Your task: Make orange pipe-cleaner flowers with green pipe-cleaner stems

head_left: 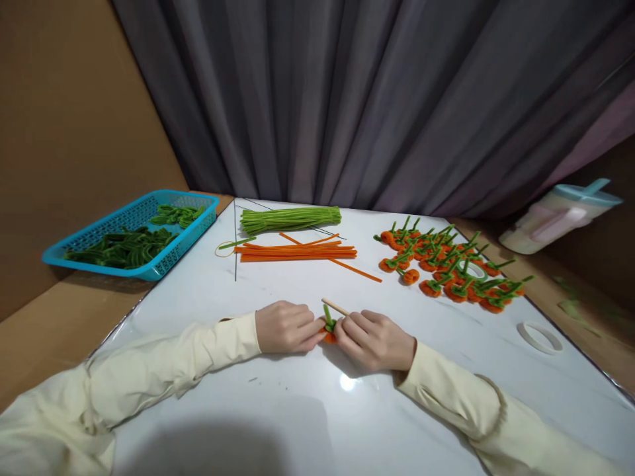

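Observation:
Near the middle of the white table, a small orange pumpkin shape (330, 336) with a green stem (328, 315) is pinched between both hands. My left hand (288, 328) grips its left side with closed fingers. My right hand (376, 340) is closed at its right side and also holds a thin wooden stick (335, 306), which points up and to the left. Beyond the hands lie loose orange pipe cleaners (297, 252) and a bundle of green pipe cleaners (291, 217). Many finished-looking orange pumpkins (456, 289) with green stems stand grouped at the right.
At the back left, a blue basket (162, 265) holds green curled pieces. A white tape ring (540, 338) lies at the right, with a lidded cup (555, 218) behind it. A green strip (238, 242) lies left of the orange ones. Grey curtains hang behind the table (238, 423).

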`<action>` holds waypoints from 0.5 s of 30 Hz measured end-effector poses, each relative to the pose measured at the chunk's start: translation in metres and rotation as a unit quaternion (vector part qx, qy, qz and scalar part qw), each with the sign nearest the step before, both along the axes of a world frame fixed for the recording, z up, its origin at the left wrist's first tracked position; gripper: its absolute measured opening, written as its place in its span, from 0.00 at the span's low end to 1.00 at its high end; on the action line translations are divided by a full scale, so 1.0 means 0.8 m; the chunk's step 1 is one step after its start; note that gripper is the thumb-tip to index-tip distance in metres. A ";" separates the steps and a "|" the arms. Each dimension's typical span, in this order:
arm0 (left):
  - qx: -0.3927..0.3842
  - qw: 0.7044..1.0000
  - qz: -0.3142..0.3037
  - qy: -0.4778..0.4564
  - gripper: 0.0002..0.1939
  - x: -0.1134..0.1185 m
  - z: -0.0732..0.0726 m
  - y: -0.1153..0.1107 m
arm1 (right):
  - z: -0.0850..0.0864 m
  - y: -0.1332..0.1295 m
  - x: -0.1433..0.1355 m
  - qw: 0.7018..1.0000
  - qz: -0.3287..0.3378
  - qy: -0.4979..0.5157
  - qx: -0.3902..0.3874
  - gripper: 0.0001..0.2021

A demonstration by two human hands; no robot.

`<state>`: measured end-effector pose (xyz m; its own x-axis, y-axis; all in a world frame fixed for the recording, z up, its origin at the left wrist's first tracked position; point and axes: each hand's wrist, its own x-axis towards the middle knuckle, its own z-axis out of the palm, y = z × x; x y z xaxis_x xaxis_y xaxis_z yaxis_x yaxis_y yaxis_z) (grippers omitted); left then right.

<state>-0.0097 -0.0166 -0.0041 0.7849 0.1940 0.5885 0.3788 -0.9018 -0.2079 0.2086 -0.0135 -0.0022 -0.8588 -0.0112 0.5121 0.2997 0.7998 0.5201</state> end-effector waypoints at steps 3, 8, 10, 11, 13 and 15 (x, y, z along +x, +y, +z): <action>-0.256 0.960 0.029 -0.109 0.15 0.002 0.000 -0.004 | 0.004 -0.002 0.002 0.999 -0.003 0.030 0.014 0.08; -0.574 0.800 0.036 -0.173 0.19 0.010 0.002 -0.013 | 0.006 -0.001 0.001 0.999 -0.003 0.046 0.002 0.09; -0.594 0.777 0.040 -0.205 0.17 0.012 0.003 -0.015 | 0.004 0.001 0.001 0.997 0.007 0.062 -0.033 0.07; -0.594 0.772 0.037 -0.222 0.16 0.012 0.003 -0.015 | 0.003 0.002 0.001 0.995 0.006 0.075 -0.062 0.06; -0.597 0.763 0.019 -0.247 0.15 0.012 0.003 -0.014 | 0.001 0.002 0.001 0.986 -0.004 0.100 -0.131 0.06; -0.612 0.746 -0.004 -0.263 0.14 0.012 0.002 -0.013 | 0.000 0.001 0.000 0.975 -0.010 0.114 -0.191 0.06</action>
